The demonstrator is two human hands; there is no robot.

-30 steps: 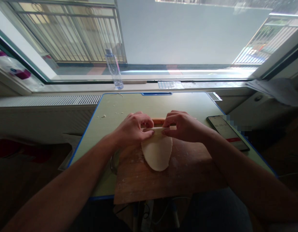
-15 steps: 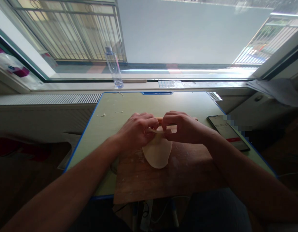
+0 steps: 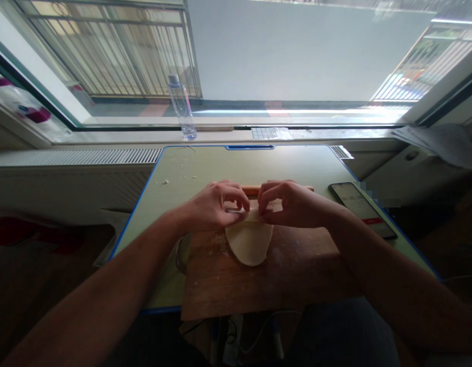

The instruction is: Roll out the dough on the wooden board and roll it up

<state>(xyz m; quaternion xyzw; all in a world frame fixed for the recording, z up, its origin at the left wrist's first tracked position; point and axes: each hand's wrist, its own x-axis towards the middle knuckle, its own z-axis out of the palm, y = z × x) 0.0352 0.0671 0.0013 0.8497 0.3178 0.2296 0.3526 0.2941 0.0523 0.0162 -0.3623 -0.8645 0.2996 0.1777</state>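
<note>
A flat, pale sheet of dough (image 3: 250, 244) lies on a brown wooden board (image 3: 297, 270), its far edge folded over toward me. My left hand (image 3: 220, 204) pinches the far left of that edge between thumb and fingers. On the far right of the fold, my right hand (image 3: 284, 203) has its fingers and thumb closed on the dough in the same way. Behind both hands lies a wooden rolling pin (image 3: 253, 190), partly hidden by them; neither hand holds it.
The board rests on a green table (image 3: 205, 163) with a blue rim. A phone (image 3: 360, 209) lies at the right, and dough scraps (image 3: 165, 182) at the left. On the windowsill stands a clear bottle (image 3: 182, 112). A metal loop (image 3: 180, 255) shows beside the board.
The far edge of the dough, lifted between my fingers before, is now lower and folded onto the sheet. My left fingers have shifted slightly.
</note>
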